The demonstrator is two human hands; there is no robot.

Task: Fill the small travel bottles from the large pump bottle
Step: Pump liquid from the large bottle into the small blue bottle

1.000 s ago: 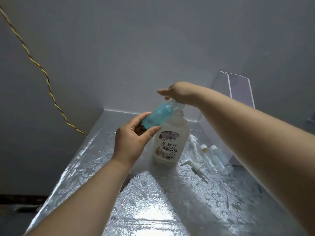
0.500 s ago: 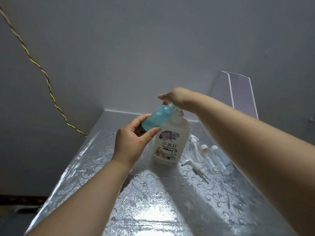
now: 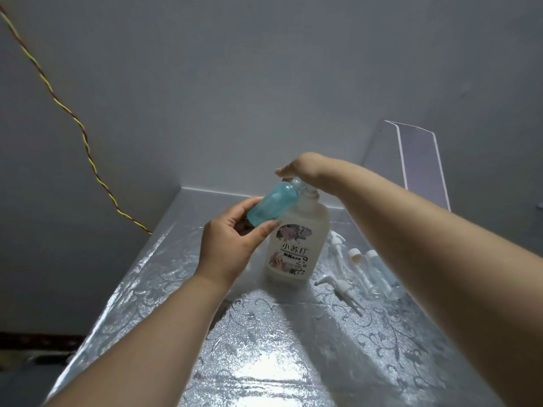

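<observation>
Head view: the silver, leaf-embossed foil bench [image 3: 264, 362] runs away from me into a grey wall corner, with open surface on its left half and in front of me. Near its far end the large frosted white pump bottle with a flowered label [image 3: 296, 248] stands upright. My right hand [image 3: 302, 168] lies flat on its pump head, fingers stretched out, gripping nothing. My left hand [image 3: 232, 248] grips the small translucent blue travel bottle [image 3: 271, 205] by its base. That bottle's long axis slants up and to the right, with its mouth at the spout just under my right hand (whether it truly sits beneath the nozzle I cannot tell). The next press, I judge, depends on that line-up; a miss would dribble down the big bottle. Just right of it, under my right forearm, lie clear small bottles [image 3: 373, 277] and loose white pump tops [image 3: 338, 284], leaving little room there.
</observation>
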